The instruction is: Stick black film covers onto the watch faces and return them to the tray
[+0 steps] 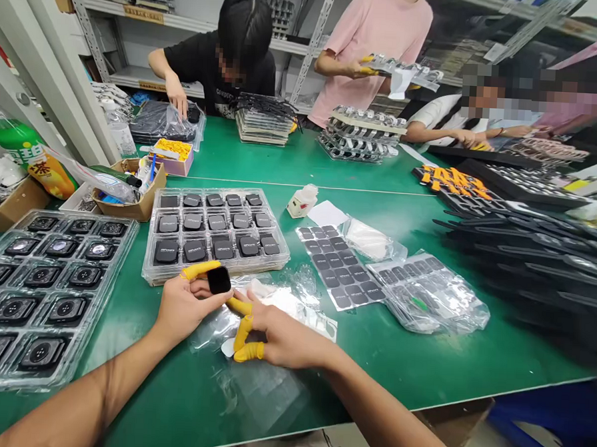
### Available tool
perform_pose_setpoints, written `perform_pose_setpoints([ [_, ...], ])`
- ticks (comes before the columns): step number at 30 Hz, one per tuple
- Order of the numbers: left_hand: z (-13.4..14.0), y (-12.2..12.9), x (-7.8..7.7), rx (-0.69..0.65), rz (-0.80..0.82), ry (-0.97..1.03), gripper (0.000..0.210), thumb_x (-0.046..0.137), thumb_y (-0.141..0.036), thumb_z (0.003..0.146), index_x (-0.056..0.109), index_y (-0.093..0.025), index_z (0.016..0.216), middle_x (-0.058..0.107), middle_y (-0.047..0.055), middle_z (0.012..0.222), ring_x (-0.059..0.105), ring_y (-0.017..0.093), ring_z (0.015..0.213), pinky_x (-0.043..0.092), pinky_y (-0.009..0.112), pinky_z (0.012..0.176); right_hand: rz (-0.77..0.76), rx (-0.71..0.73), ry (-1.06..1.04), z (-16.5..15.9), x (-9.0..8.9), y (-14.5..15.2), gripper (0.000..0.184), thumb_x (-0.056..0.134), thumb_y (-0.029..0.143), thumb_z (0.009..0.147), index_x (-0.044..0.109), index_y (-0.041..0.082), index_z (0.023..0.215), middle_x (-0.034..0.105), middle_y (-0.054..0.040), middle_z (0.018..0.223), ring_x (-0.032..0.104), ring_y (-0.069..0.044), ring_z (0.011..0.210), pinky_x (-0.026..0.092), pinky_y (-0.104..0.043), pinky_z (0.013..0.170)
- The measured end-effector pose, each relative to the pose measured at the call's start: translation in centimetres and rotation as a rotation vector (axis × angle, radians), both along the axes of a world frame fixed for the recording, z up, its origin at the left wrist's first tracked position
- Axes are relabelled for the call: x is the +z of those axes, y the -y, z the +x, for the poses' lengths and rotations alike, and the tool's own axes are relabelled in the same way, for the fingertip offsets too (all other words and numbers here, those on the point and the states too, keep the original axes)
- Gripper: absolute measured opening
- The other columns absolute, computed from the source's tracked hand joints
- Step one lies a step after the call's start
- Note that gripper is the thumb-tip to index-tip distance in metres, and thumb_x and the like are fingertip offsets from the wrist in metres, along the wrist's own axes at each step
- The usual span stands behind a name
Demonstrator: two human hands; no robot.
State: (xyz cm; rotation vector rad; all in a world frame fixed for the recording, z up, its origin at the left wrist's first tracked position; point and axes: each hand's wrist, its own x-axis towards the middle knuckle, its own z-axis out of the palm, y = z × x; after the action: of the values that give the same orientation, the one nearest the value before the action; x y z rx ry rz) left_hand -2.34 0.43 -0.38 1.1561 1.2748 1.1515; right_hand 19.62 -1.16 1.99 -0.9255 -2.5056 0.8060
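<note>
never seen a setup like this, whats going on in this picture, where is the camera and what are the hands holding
There is no machine here: these are a person's own two hands, seen by a camera worn on their head, looking forward and down. Both wear yellow finger cots. The left hand holds a black smartwatch body; a small white piece shows at the right hand, though whether it is pinched is hard to tell.

On the green table lie a clear tray of watch bodies, another tray of black square pieces, a sheet of black stickers and a small white bottle. Other people are across the table.
</note>
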Motion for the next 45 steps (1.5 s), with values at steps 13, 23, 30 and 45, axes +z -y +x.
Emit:
perform_pose_setpoints([
  [13, 0.2, 0.0, -1.3, -0.130, -0.063, -0.163, 0.058, 0.094, -0.030, 0.062, 0.079, -0.017, 0.116, 0.080, 0.002, 0.072, 0.075, 0.022, 0.067, 0.055, 0.028, 0.061, -0.767, -0.697, -0.709, -2.3, -1.3, -3.0, 0.051, 0.100, 0.055, 0.053, 0.078, 0.021, 0.085, 0.075, -0.0035, 0.082, 0.063, -0.015, 0.064, 0.050, -0.027, 0.054],
  [23, 0.3, 0.1, -0.7, -0.188, 0.000, -0.378, 0.018, 0.087, -0.030, 0.068, 0.081, -0.019, 0.081, 0.064, -0.005, 0.050, 0.057, 0.014, 0.052, 0.038, 0.027, 0.054, -0.910, -0.800, -0.819, -3.6, -3.2, -2.3, 0.048, 0.104, 0.044, 0.046, 0.076, 0.023, 0.078, 0.076, -0.0029, 0.084, 0.072, -0.021, 0.075, 0.065, -0.036, 0.070],
  [30, 0.3, 0.0, -1.0, -0.193, 0.031, -0.394, 0.023, 0.087, -0.031, 0.068, 0.069, -0.019, 0.061, 0.059, -0.006, 0.048, 0.051, 0.011, 0.052, 0.036, 0.026, 0.055, -0.931, -0.825, -0.862, -3.5, -3.0, -2.4, 0.047, 0.106, 0.039, 0.042, 0.076, 0.022, 0.075, 0.076, -0.0013, 0.080, 0.071, -0.017, 0.071, 0.064, -0.032, 0.067],
  [45, 0.2, 0.1, -0.6, -0.217, 0.015, -0.397, 0.047, 0.084, -0.028, 0.071, 0.077, -0.015, 0.115, 0.059, -0.008, 0.051, 0.049, 0.010, 0.051, 0.039, 0.025, 0.056, -0.916, -0.842, -0.857, -3.7, -2.8, -2.3, 0.050, 0.106, 0.047, 0.042, 0.077, 0.021, 0.074, 0.075, -0.0012, 0.079, 0.070, -0.016, 0.072, 0.063, -0.031, 0.069],
])
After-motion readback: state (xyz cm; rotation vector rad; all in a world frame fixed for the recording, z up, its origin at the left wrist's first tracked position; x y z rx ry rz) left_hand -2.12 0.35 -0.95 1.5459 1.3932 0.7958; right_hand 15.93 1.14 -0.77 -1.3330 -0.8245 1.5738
